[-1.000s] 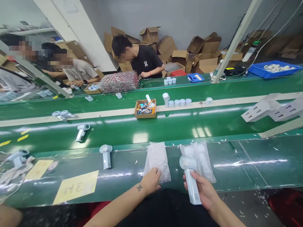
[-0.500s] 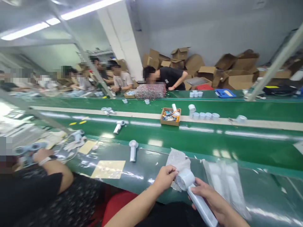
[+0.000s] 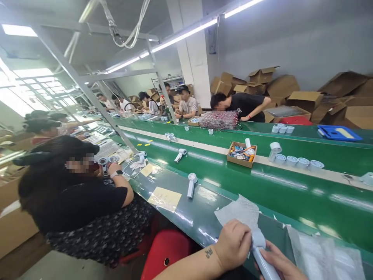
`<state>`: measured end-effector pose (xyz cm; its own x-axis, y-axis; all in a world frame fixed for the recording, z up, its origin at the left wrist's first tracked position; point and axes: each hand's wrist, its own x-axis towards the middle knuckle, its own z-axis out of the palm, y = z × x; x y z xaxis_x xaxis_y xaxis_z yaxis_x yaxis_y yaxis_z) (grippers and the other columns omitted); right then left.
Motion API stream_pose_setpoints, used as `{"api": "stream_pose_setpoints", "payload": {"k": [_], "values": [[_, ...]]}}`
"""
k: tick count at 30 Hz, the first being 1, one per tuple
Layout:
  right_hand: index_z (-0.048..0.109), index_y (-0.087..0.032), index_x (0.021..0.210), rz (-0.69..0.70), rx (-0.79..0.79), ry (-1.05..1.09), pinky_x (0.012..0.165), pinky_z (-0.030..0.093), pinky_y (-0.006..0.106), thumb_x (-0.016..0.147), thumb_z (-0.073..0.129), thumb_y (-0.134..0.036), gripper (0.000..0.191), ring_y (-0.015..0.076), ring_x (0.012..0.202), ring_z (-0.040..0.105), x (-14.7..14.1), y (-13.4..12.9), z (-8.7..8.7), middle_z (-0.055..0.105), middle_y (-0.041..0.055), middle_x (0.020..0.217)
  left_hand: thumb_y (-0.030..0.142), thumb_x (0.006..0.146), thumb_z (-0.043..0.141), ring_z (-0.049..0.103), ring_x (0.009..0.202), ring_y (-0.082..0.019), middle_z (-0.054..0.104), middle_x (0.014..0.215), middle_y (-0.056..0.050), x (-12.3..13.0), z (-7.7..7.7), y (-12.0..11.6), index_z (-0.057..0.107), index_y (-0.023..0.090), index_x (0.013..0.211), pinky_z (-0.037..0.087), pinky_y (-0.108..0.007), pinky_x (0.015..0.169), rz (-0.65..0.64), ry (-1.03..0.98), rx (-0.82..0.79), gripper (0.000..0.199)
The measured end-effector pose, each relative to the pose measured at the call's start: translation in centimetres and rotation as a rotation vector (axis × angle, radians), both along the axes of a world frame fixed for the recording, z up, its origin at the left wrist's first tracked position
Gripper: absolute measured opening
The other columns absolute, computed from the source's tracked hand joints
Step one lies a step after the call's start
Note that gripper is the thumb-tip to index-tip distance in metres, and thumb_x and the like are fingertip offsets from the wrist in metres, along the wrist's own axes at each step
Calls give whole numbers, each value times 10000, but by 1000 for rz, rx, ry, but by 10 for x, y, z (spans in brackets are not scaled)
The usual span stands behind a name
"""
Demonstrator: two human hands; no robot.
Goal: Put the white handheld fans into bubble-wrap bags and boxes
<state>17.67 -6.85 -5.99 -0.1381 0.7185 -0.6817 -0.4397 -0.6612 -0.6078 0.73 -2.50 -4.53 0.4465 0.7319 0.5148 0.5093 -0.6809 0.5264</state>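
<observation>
A pale blue handheld fan (image 3: 264, 260) with a round head is in my right hand (image 3: 281, 261), whose fingers wrap its handle just below the head. My left hand (image 3: 235, 244) is closed in a pinch against the left side of the fan head; what its fingertips hold is hidden behind the hand. Behind it, a crumpled translucent white sheet or bag (image 3: 241, 212) lies on the green work surface (image 3: 186, 217). To the right are translucent bags (image 3: 326, 252) with pale handles inside.
Another handheld fan (image 3: 191, 186) lies ahead, near a yellow paper sheet (image 3: 165, 199). On the line sit a carton of small parts (image 3: 241, 154) and several pale cups (image 3: 303, 162). A red stool (image 3: 167, 254) and a co-worker in black (image 3: 87, 198) are at my left.
The view has swung left, showing more of the co-worker on that side. My left hand has turned, back of the hand up, and now covers part of the fan head. The right hand keeps its hold.
</observation>
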Motion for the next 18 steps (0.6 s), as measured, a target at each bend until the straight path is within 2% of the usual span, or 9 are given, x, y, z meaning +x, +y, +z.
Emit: {"api": "stream_pose_setpoints", "payload": {"k": [1, 4, 5, 6, 9, 10, 13, 16, 18], "values": [[540, -237, 1108, -5, -3, 6, 475, 483, 261, 561, 834, -439, 653, 170, 481, 603, 0, 1, 4, 658, -5, 600, 177, 901, 403, 586, 690, -189, 636, 738, -91, 2, 3, -1, 573, 177, 889, 476, -308, 655, -31, 26, 21, 170], [550, -226, 991, -103, 46, 29, 489, 485, 271, 523, 843, -328, 562, 169, 478, 604, -1, 3, 20, 654, -16, 592, 169, 906, 381, 584, 719, -199, 643, 768, -109, 0, 10, -4, 590, 162, 909, 473, -320, 683, -306, 165, 91, 209], [541, -223, 947, -158, 53, 30, 500, 488, 273, 517, 840, -292, 528, 166, 482, 605, -2, 4, 25, 653, -19, 593, 174, 912, 376, 585, 727, -197, 648, 780, -109, -1, 11, -4, 595, 163, 911, 471, -316, 690, -365, 185, 68, 219], [529, -221, 910, -215, 45, 28, 509, 491, 275, 525, 831, -276, 492, 166, 493, 608, -3, 5, 29, 652, -19, 594, 188, 921, 375, 586, 730, -191, 653, 787, -103, -3, 12, -3, 600, 167, 906, 467, -306, 692, -363, 177, -3, 227], [491, -223, 833, -321, -34, 29, 537, 500, 289, 614, 783, -322, 377, 159, 517, 603, -8, 6, 34, 644, -17, 602, 263, 933, 401, 572, 701, -165, 648, 752, -64, -1, 17, 5, 612, 178, 841, 442, -268, 661, -150, 56, -372, 245], [480, -225, 807, -318, -47, 30, 537, 494, 286, 646, 761, -344, 345, 150, 510, 588, -8, 4, 32, 627, -25, 592, 289, 925, 420, 561, 689, -158, 640, 735, -50, 2, 20, 7, 615, 178, 817, 430, -260, 652, -117, 24, -484, 249], [447, -230, 746, -205, -32, -19, 528, 462, 279, 710, 691, -417, 310, 129, 486, 527, -3, -7, 26, 560, -51, 566, 323, 876, 462, 519, 677, -149, 602, 698, -24, 14, 27, 11, 609, 172, 750, 400, -252, 643, -162, -29, -724, 246], [443, -227, 680, -59, 103, -343, 533, 409, 261, 737, 641, -456, 308, 125, 522, 468, 14, -23, 29, 478, -59, 554, 351, 811, 496, 467, 634, -137, 528, 633, 5, 23, 29, 13, 585, 165, 704, 377, -246, 613, -118, -112, -941, 232], [439, -220, 636, 9, 264, -628, 545, 369, 245, 757, 616, -429, 299, 124, 572, 443, 28, -34, 40, 437, -56, 570, 391, 781, 520, 433, 601, -125, 485, 604, 24, 28, 30, 14, 578, 164, 702, 366, -241, 596, -82, -164, -1040, 248]]}}
